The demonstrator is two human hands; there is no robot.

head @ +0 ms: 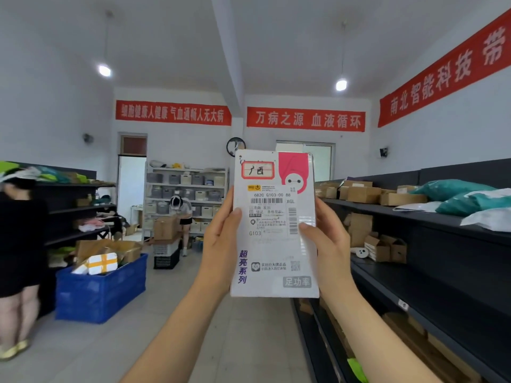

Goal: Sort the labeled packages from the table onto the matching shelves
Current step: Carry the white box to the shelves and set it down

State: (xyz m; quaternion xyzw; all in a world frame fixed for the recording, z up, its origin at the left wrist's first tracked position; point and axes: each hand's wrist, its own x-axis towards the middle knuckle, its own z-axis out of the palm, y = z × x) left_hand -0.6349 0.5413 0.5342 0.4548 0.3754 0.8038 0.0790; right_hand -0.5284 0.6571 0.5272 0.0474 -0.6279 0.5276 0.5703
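a white box point(273, 225) is held upright at chest height in the middle of an aisle, gripped by both hands along its long side edges. the left hand point(221, 239) is closed on the left edge, thumb laid on the front face; the right hand point(330, 244) is closed on the right edge, thumb likewise on the front. the long axis of the box is vertical, its printed face is turned toward the camera, and a red-bordered handwritten label point(257, 170) sits near the top end. open tiled floor point(171, 313) is seen below and to the left of the box. the aisle is bounded at right by dark shelves point(442, 272) bearing cardboard boxes point(362, 193) and teal mailer bags point(453, 187), and at left by a blue crate point(102, 291) set on the floor.
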